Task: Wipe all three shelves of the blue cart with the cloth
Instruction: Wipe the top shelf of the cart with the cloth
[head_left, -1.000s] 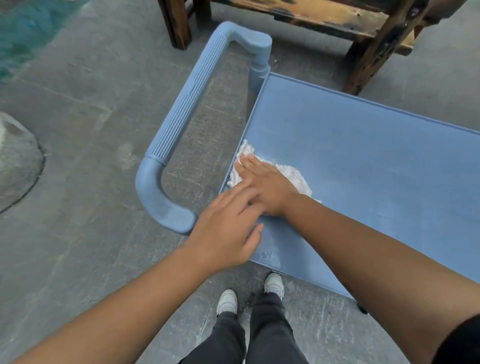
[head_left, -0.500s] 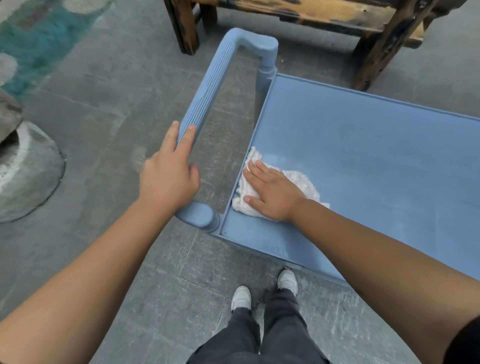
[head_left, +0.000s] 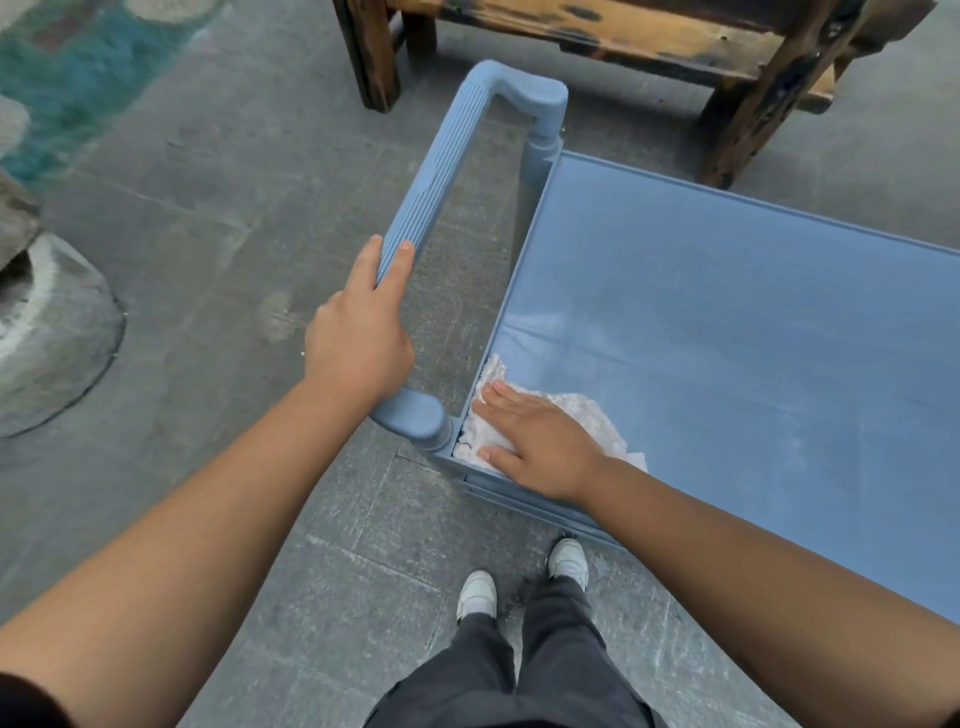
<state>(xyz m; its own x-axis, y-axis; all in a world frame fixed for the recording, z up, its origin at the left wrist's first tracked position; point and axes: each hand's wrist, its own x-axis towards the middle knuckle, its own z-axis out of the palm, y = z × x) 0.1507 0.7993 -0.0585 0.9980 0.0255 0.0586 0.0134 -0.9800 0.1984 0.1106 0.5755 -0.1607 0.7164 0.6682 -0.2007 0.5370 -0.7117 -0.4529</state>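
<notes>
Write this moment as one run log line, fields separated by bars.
step: wiping top shelf | right hand: flat on cloth, near corner | left hand: grips cart handle

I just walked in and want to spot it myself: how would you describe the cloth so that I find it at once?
Find the big blue cart in front of the worn wooden bench. Go to the top shelf's near corner, by the ribbed handle that the left hand grips. The cloth lies there under the flat right hand: the only white, crumpled, fluffy thing on the smooth blue surface.
</notes>
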